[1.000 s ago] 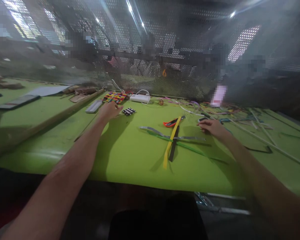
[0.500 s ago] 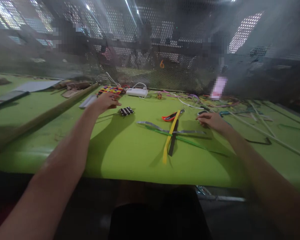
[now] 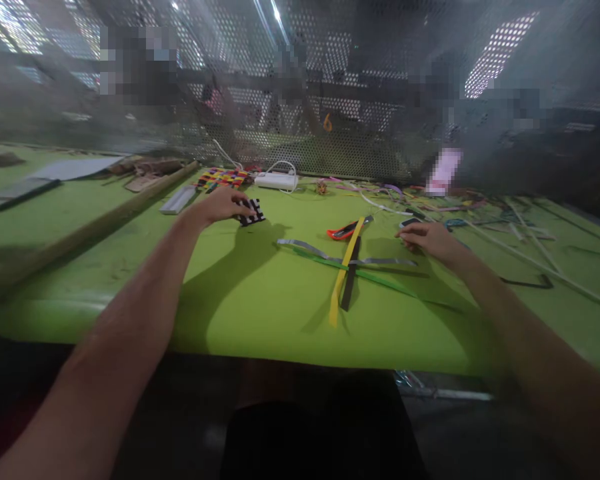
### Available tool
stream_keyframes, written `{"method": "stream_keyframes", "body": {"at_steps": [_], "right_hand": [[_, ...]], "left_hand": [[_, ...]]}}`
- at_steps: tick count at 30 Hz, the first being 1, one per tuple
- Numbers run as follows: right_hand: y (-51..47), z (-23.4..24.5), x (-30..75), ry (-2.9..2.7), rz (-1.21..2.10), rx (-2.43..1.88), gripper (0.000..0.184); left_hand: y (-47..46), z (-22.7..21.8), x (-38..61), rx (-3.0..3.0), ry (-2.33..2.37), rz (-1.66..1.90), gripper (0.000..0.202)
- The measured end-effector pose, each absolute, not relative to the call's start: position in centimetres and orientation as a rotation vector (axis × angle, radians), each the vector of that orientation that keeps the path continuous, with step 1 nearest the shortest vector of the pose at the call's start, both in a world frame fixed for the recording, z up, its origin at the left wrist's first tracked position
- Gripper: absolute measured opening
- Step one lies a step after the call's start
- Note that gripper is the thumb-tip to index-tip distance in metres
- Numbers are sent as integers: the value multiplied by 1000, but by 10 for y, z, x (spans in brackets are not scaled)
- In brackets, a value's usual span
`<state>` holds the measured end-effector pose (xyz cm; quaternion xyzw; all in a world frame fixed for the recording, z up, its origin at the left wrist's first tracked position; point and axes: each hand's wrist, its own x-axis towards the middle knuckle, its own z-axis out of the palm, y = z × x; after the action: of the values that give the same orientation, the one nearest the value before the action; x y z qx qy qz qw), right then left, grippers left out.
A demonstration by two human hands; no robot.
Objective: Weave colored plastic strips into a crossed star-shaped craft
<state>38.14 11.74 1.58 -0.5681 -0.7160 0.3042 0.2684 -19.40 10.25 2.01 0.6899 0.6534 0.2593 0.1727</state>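
My left hand (image 3: pixel 220 205) reaches far over the green table (image 3: pixel 260 300), and its fingertips touch a small black-and-white woven piece (image 3: pixel 253 213). My right hand (image 3: pixel 425 237) lies on the table at the right with curled fingers, next to a small dark object (image 3: pixel 409 222). What its fingers hold, if anything, is too small to make out. Between the hands lie crossed strips: a yellow strip (image 3: pixel 347 268), a black strip (image 3: pixel 351 282), a grey strip (image 3: pixel 325 255) and a green strip (image 3: pixel 375 277). An orange cutter (image 3: pixel 341 232) lies just behind them.
A multicoloured woven mat (image 3: pixel 223 177), a white power strip (image 3: pixel 277 180) and a grey flat bar (image 3: pixel 178 199) lie at the back. Several loose strips (image 3: pixel 505 233) clutter the right side. A long wooden pole (image 3: pixel 95 227) crosses the left. A perforated metal screen (image 3: pixel 330 133) closes the far edge.
My left hand has moved right and down from the coloured mat onto the black-and-white woven piece. My right hand has stayed in place.
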Motion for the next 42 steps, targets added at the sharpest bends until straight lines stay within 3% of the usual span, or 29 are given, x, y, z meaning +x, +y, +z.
{"method": "stream_keyframes", "body": {"at_steps": [8, 14, 20, 23, 25, 30, 38, 42], "right_hand": [[113, 18, 380, -1955, 790, -1517, 28], [109, 22, 376, -1933, 800, -1554, 17], [103, 27, 372, -1963, 809, -1548, 30], [103, 27, 372, -1947, 815, -1522, 36], [103, 26, 372, -1956, 802, -1515, 35], [102, 28, 370, -1975, 797, -1549, 25], [98, 32, 367, -1963, 823, -1559, 19], [100, 29, 370, -1959, 830, -1550, 26]], "left_hand": [[97, 25, -172, 2010, 1861, 1063, 35], [98, 22, -162, 2103, 1787, 1182, 29], [98, 18, -161, 2129, 1772, 941, 15], [99, 15, -164, 2131, 1762, 842, 27], [99, 14, -167, 2135, 1771, 827, 30], [98, 16, -172, 2181, 1807, 828, 11], [87, 30, -157, 2321, 1841, 1108, 9], [83, 30, -142, 2529, 1711, 1277, 9]]}}
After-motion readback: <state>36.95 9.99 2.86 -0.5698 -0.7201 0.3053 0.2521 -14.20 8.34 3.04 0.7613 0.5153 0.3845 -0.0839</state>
